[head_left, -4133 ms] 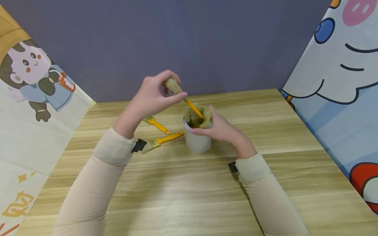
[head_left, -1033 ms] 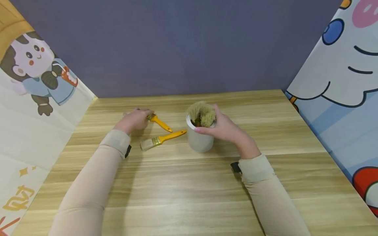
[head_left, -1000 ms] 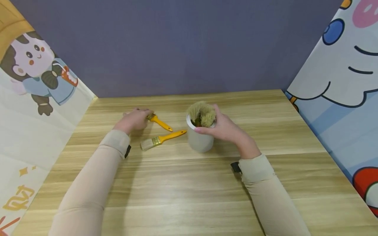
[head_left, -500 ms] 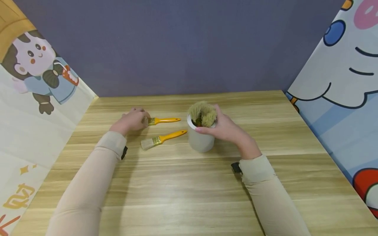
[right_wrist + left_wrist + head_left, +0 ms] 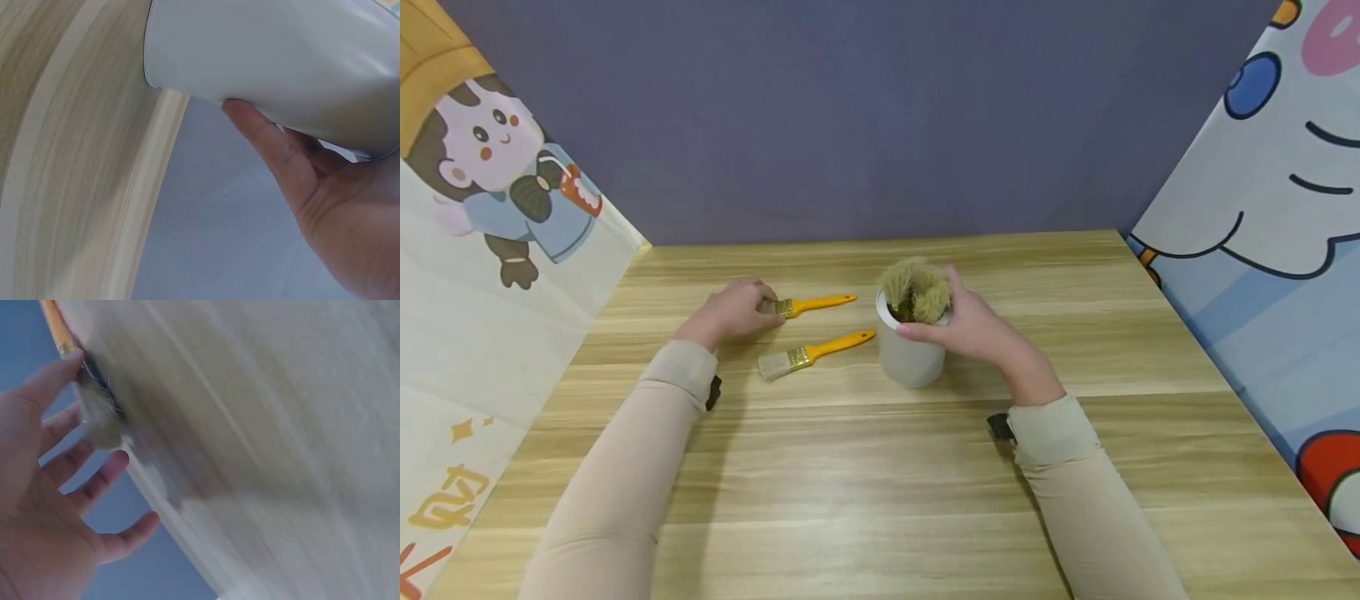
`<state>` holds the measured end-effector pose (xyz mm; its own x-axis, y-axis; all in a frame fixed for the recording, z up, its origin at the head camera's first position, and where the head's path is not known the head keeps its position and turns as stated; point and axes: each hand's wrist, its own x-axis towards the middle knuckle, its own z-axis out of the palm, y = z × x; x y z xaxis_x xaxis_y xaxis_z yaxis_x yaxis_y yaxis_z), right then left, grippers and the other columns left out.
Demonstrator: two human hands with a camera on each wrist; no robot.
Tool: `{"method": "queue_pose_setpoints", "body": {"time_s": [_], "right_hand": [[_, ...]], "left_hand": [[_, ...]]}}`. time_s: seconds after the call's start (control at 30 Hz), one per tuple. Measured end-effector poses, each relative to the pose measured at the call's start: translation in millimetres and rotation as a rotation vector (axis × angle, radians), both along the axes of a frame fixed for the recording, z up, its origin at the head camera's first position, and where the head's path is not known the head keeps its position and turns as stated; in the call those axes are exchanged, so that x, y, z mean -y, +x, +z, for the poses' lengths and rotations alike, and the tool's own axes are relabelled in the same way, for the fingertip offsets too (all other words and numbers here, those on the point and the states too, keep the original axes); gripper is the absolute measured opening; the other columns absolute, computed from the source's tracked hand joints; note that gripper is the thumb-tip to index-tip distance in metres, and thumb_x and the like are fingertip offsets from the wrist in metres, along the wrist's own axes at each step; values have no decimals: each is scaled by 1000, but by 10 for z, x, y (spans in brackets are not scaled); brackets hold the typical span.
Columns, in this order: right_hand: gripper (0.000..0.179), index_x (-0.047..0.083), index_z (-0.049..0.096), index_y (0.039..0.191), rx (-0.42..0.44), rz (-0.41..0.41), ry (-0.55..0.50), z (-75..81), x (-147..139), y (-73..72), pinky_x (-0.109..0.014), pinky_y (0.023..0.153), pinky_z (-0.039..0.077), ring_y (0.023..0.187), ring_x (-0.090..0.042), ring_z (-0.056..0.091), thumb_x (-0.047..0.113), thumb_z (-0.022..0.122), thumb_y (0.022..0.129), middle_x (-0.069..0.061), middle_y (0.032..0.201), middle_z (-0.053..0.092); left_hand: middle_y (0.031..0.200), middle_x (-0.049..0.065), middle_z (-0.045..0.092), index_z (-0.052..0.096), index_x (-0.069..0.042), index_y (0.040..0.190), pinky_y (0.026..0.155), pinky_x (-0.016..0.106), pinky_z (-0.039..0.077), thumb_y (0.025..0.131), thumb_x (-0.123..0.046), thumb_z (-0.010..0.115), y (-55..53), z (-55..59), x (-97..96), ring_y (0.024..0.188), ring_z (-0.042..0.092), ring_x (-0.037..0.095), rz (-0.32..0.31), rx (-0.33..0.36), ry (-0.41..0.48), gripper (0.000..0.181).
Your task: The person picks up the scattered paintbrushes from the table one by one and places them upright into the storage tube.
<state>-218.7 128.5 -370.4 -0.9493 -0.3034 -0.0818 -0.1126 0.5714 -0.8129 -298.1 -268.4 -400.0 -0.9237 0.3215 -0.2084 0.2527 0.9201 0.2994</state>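
My left hand (image 5: 730, 312) pinches a paintbrush (image 5: 826, 302) with a yellow handle near its metal ferrule, the handle pointing right. In the left wrist view the thumb lies across the ferrule and the other fingers spread past the bristles (image 5: 103, 422). A second paintbrush (image 5: 838, 342) lies on the table just in front, pale bristles to the left. My right hand (image 5: 970, 329) holds a white cup (image 5: 910, 358) by its upper side. Brushes stand bristles-up (image 5: 917, 287) inside it; their handles are hidden. In the right wrist view the cup wall (image 5: 262, 56) rests against the fingers.
The wood-grain table (image 5: 865, 500) ends at a grey-purple panel (image 5: 865, 125) behind. Panels with cartoon prints stand on the left (image 5: 497, 350) and right (image 5: 1270, 250). The second brush's handle tip lies close to the cup's left side.
Earlier, the left hand held a brush handle-down over the cup; then it went left to the rear loose brush. That brush has turned, its handle swinging from slanting forward to slightly backward. The right hand stays.
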Motion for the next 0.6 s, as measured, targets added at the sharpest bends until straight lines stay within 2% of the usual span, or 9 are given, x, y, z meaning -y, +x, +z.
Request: {"method": "queue_pose_setpoints", "body": {"time_s": [0.13,0.17,0.2,0.3,0.37,0.43,0.47,0.6], "right_hand": [[118,26,17,166,0,1,-4,6,-8,6,-63,125,35,156,-38,40,63,88,79,-14,166,42],[118,26,17,166,-2,3,-5,7,-8,6,-63,125,35,155,-38,41,62,88,79,-14,165,42],[117,26,18,165,-3,4,-5,8,-6,9,-63,125,35,155,-38,41,62,88,79,-14,165,43],[118,26,16,166,0,8,-4,11,-5,13,-63,125,35,156,-38,41,63,88,80,-14,166,42],[118,26,16,166,1,3,-3,12,-3,14,-62,125,35,156,-38,41,63,88,80,-14,166,42],[119,26,16,166,1,2,0,12,-3,13,-63,125,35,156,-38,40,63,88,80,-14,166,41],[118,27,17,166,0,1,-1,12,-3,11,-63,125,36,156,-38,41,63,88,79,-14,166,42],[117,27,18,166,-4,-3,0,4,-5,8,-63,125,36,155,-38,41,63,88,79,-14,165,43]], "left_hand": [[142,24,65,66,-3,138,108,60,51,98,-41,73,-31,78,51,126,63,40,53,-19,174,55],[140,22,66,66,-4,138,102,56,53,98,-41,75,-31,113,60,117,65,38,77,-23,233,56],[130,23,68,67,-4,137,94,52,56,97,-41,76,-33,149,63,105,65,34,98,-33,289,55],[106,12,72,69,-6,136,75,39,54,94,-39,81,-9,300,36,81,60,22,155,-54,466,55],[87,0,67,69,-8,135,66,33,50,93,-36,83,26,424,-7,69,53,15,181,-50,583,52],[82,-8,65,70,-9,131,66,29,51,93,-31,85,80,563,-79,70,56,10,195,-48,715,47],[76,-11,61,71,-11,130,66,28,50,92,-28,86,108,639,-122,68,53,9,197,-45,779,44],[87,-5,65,73,-8,119,70,25,52,91,-6,83,253,960,-354,76,56,11,150,-25,1148,30]]}}
